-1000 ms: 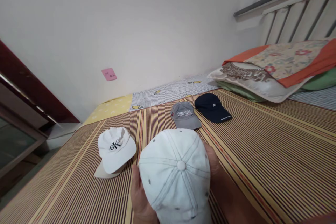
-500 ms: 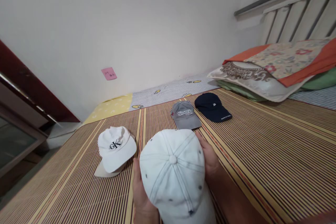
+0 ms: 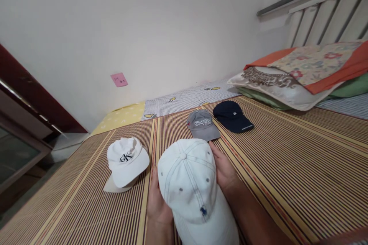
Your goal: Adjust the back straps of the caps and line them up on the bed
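Observation:
A pale white-blue baseball cap [image 3: 188, 183] with dark eyelets and a small navy emblem is held in front of me, its brim pointing toward me. My left hand [image 3: 158, 203] grips its left side, and my right hand [image 3: 224, 170] its right; some fingertips are hidden behind the cap. To the left, a white cap [image 3: 128, 160] with black "CK" letters lies on top of a beige cap [image 3: 116, 188], of which mainly the brim shows. Beyond my right hand lie a grey cap [image 3: 202, 126] with white lettering and a navy cap [image 3: 232, 116], side by side.
A striped bamboo-like mat [image 3: 86, 195] covers the bed. Pillows [image 3: 276, 84] and an orange-edged floral cloth [image 3: 322, 65] are piled at the far right, below a radiator [image 3: 330, 19]. A pink note [image 3: 119, 79] is stuck to the wall.
The pale cap has tilted, its crown button moving up and slightly left, so more of its front and the navy emblem show. Both hands have turned with it; the other caps stay put.

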Action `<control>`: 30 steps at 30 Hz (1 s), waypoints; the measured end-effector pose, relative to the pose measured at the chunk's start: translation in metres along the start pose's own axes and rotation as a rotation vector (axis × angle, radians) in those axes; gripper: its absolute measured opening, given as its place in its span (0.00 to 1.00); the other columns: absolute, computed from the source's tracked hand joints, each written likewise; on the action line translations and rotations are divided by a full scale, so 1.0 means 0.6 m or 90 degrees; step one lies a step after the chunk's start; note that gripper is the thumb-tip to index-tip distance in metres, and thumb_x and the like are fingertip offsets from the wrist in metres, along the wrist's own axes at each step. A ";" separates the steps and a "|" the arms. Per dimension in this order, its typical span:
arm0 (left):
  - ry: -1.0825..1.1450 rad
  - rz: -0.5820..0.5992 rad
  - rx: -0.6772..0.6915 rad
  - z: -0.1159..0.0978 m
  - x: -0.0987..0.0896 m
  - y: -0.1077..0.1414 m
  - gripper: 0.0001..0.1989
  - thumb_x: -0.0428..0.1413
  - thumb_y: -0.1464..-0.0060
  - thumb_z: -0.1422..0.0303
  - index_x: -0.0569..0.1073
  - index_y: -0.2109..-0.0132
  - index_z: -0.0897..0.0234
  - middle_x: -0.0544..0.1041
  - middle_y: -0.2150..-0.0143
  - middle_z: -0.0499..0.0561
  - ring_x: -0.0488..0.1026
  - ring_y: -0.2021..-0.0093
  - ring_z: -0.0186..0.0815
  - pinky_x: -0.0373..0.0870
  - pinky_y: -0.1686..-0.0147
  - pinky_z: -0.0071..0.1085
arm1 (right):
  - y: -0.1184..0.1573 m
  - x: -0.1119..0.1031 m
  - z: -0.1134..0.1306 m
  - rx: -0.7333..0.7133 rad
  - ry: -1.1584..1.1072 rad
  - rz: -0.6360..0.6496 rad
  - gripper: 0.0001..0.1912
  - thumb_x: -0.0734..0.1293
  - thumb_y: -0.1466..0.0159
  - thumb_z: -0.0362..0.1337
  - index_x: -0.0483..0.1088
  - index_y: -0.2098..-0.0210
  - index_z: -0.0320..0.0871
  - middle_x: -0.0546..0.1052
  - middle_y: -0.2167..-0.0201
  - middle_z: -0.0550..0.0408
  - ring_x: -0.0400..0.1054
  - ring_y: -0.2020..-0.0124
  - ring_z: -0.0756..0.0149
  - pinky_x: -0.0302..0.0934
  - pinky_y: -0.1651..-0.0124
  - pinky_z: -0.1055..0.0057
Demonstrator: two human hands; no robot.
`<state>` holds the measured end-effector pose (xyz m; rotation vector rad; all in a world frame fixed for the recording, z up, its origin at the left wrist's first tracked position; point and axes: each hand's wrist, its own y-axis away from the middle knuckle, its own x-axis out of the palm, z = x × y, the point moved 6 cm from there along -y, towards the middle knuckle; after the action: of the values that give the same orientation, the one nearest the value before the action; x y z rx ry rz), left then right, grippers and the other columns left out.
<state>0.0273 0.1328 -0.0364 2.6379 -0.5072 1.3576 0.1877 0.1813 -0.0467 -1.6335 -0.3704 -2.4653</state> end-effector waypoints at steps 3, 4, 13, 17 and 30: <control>0.007 -0.058 -0.055 0.003 -0.015 -0.007 0.27 0.40 0.30 0.56 0.82 0.48 0.59 0.82 0.46 0.53 0.59 0.29 0.41 0.43 0.28 0.42 | -0.011 -0.019 -0.004 -0.007 0.034 -0.036 0.15 0.67 0.33 0.45 0.79 0.57 0.41 0.84 0.57 0.48 0.73 0.43 0.53 0.62 0.36 0.55; 0.010 -0.093 -0.064 0.003 -0.022 -0.007 0.25 0.41 0.30 0.57 0.82 0.49 0.59 0.83 0.47 0.52 0.60 0.29 0.41 0.45 0.28 0.42 | -0.015 -0.027 -0.008 -0.005 0.043 -0.044 0.15 0.67 0.34 0.45 0.79 0.58 0.40 0.85 0.57 0.47 0.74 0.43 0.53 0.62 0.36 0.56; 0.039 -0.399 -0.081 -0.006 -0.104 0.011 0.16 0.51 0.35 0.61 0.80 0.54 0.66 0.86 0.59 0.60 0.77 0.43 0.51 0.67 0.38 0.49 | -0.042 -0.085 -0.037 0.026 0.088 -0.102 0.10 0.68 0.35 0.37 0.79 0.60 0.38 0.85 0.62 0.48 0.77 0.49 0.56 0.65 0.39 0.61; 0.030 -0.433 -0.046 -0.008 -0.144 0.010 0.11 0.53 0.37 0.69 0.78 0.52 0.67 0.86 0.63 0.57 0.82 0.53 0.48 0.74 0.45 0.45 | -0.048 -0.099 -0.037 0.008 0.100 -0.106 0.08 0.70 0.36 0.35 0.79 0.61 0.38 0.85 0.60 0.48 0.78 0.49 0.58 0.65 0.40 0.65; 0.035 -0.467 -0.015 -0.010 -0.201 -0.003 0.11 0.51 0.43 0.83 0.77 0.58 0.71 0.84 0.72 0.56 0.84 0.66 0.40 0.80 0.62 0.29 | -0.053 -0.137 -0.025 -0.057 0.163 -0.111 0.05 0.77 0.45 0.35 0.80 0.69 0.41 0.85 0.69 0.51 0.79 0.67 0.62 0.70 0.59 0.70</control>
<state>-0.0415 0.1646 -0.1306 2.3656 0.4195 1.1451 0.1982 0.2072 -0.1316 -1.3411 -0.3857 -2.8170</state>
